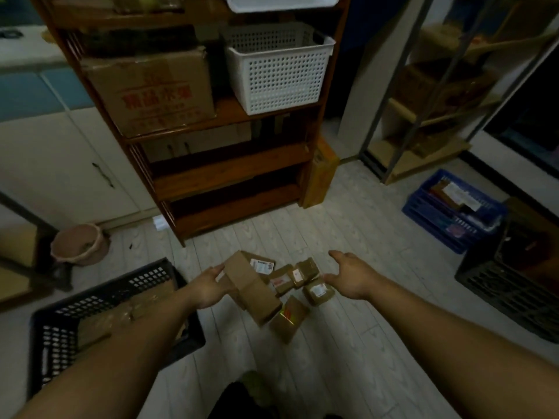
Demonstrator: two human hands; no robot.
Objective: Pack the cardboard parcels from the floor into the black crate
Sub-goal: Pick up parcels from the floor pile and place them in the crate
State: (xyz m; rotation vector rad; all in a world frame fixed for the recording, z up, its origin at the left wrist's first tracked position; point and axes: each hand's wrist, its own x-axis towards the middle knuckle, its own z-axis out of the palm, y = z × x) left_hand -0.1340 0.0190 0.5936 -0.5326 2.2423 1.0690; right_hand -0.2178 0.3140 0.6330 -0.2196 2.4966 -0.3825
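Left hand (208, 285) grips one end of a long cardboard parcel (252, 287) and holds it tilted, just right of the black crate (54, 343). Right hand (352, 278) hangs spread wide, fingers relaxed and holding nothing, farther right of the crate, over the small parcels (302, 282) heaped on the floor. Inside the crate lie packed parcels (93, 328), partly hidden behind the left forearm.
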